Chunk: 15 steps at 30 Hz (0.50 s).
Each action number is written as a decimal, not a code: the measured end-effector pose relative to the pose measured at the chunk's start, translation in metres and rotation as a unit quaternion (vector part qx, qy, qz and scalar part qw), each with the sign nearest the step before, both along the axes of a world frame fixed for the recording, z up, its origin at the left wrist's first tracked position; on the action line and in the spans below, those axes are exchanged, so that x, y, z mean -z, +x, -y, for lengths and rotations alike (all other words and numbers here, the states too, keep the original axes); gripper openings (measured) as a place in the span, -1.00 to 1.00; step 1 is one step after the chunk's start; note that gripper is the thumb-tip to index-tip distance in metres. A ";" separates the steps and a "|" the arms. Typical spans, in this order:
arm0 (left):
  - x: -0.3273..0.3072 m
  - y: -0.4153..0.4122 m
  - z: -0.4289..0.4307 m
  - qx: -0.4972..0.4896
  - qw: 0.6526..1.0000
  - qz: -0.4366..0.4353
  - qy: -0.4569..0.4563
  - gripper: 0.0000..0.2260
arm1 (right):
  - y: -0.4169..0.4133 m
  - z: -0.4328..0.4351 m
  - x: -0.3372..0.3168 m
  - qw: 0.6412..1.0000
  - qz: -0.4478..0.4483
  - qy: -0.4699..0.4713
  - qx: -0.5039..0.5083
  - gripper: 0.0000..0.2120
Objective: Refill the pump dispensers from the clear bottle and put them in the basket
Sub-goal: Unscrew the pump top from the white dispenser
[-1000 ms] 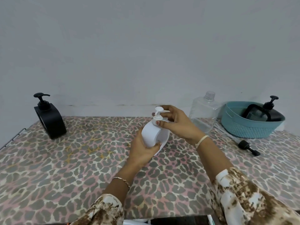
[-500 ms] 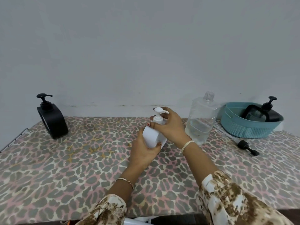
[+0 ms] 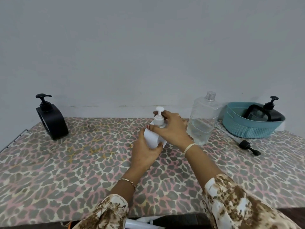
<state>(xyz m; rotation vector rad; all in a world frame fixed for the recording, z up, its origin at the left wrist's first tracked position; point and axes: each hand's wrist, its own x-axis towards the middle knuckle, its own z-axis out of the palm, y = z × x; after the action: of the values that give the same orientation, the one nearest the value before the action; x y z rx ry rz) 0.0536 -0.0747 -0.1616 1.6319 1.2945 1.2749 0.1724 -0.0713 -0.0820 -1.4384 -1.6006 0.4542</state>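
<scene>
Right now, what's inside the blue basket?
The blue basket holds a black pump dispenser, lying tilted, pump above the rim. Its wall hides the basket floor.

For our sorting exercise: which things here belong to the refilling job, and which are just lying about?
Job:
white dispenser
clear bottle
teal basket
black dispenser at left
black dispenser in basket
loose black pump

Lying about:
leopard-print cloth

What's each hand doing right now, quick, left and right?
Left hand: closed around the body of the white dispenser.
Right hand: closed on the white dispenser's pump collar.
</scene>
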 end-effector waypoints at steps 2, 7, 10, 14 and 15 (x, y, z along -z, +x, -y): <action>0.002 0.000 -0.002 -0.007 1.000 -0.006 0.000 -0.29 | -0.003 -0.002 -0.003 0.996 0.059 0.020 0.063 -0.66; 0.004 0.000 -0.003 -0.013 1.000 -0.024 0.015 -0.35 | 0.007 0.002 -0.020 0.999 0.008 -0.004 0.048 -0.78; 0.003 -0.001 -0.003 -0.017 0.999 -0.024 0.016 -0.39 | 0.015 0.008 -0.042 0.997 -0.062 0.005 0.038 -0.71; 0.002 -0.001 -0.002 -0.020 0.999 -0.026 0.018 -0.39 | 0.033 0.020 -0.067 0.993 -0.109 0.013 0.038 -0.57; 0.001 -0.001 -0.002 -0.020 0.999 -0.026 0.017 -0.39 | 0.038 0.024 -0.071 0.993 -0.111 0.019 0.041 -0.56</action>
<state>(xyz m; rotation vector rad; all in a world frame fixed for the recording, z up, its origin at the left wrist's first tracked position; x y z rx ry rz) 0.0527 -0.0723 -0.1631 1.6816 1.3507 1.2931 0.2106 -0.0953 -0.0111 -1.3696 -1.3608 0.5144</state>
